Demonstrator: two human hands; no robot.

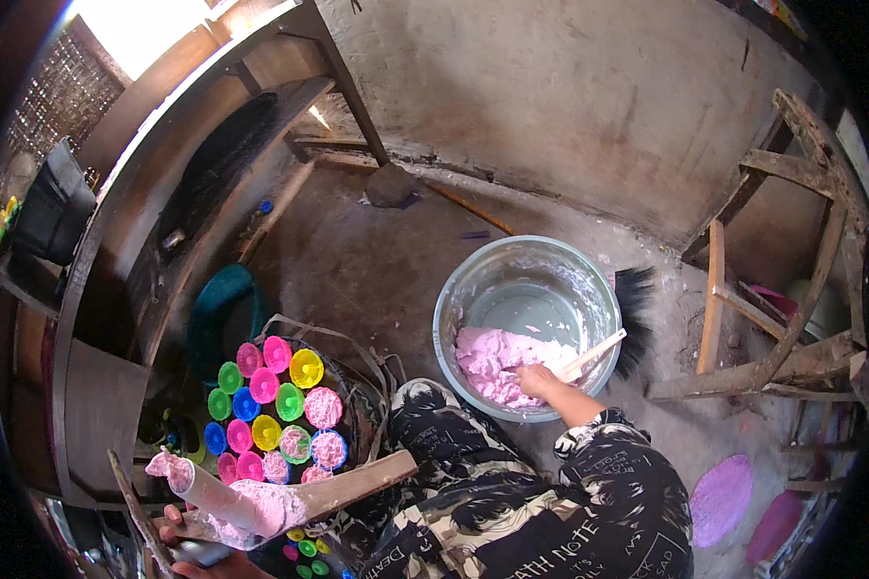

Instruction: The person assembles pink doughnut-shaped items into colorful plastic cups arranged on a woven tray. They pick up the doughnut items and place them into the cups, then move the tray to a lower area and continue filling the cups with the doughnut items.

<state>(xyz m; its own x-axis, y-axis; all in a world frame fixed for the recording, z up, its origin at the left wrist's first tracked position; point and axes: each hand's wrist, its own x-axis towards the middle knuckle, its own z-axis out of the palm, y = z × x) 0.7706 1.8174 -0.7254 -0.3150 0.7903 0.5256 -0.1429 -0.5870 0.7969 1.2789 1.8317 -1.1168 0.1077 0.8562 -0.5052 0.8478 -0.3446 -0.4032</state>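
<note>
In the wide basin (444, 323) my right hand (539, 382) is sunk among lumps of pink paste (492, 362), its fingers curled into it. A pale flat stick (594, 353) leans on the basin's rim beside that hand. At the lower left, my left hand (172, 534) has its fingers wrapped round a wooden tool (357, 487) bearing a white tube (220, 497). Pink paste is heaped against the tube and sticks out of its far end. Close by, small colourful ribbed cups (264, 384) stand grouped together; several hold pink paste.
A teal tub (224, 314) stands behind the cups. A wooden bench (232, 159) runs along the left. Black broom bristles (633, 314) lie beside the basin, and a wooden frame (792, 362) leans at the right. A pink oval piece (722, 500) lies on the floor.
</note>
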